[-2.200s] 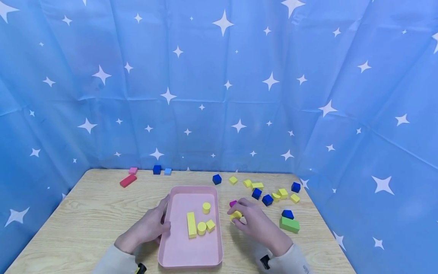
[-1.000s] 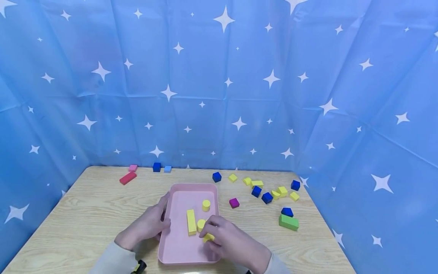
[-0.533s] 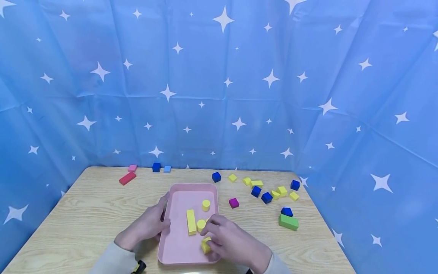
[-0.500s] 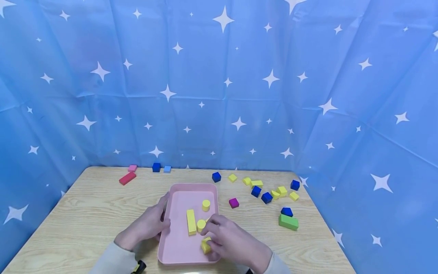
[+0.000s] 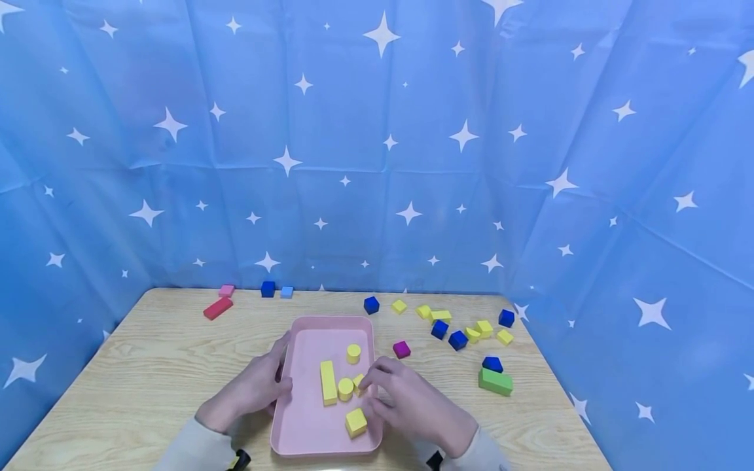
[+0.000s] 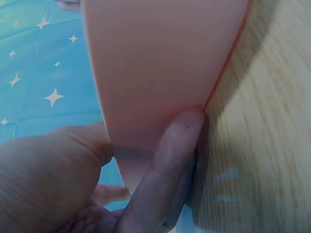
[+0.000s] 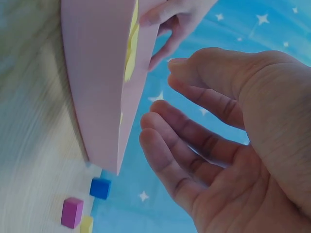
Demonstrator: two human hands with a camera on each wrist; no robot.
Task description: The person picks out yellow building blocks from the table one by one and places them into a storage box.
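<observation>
A pink tray (image 5: 306, 428) stands at the table's near edge. At its left side, my left hand (image 5: 250, 387) grips the wall; in the left wrist view its thumb is at the rim and a finger (image 6: 180, 136) lies along the outer wall. Inside the tray are a long yellow block (image 5: 328, 383), two yellow cylinders (image 5: 345, 389), a small yellow block (image 5: 358, 384) and a yellow cube (image 5: 356, 422) near the front. My right hand (image 5: 415, 404) hovers over the right rim, holding nothing; its fingers are apart from the thumb in the right wrist view.
A magenta block (image 5: 402, 349) lies right of the tray. Beyond it are scattered yellow blocks (image 5: 440, 316) and blue blocks (image 5: 458, 340). A green block (image 5: 495, 382) sits farther right. A red block (image 5: 218, 308) lies back left. A starry blue curtain (image 5: 330, 131) closes off the back.
My right hand carried the yellow cube from beside the magenta block into the tray, let go of it near the front, and drew back rightward. The left hand stays on the tray.
</observation>
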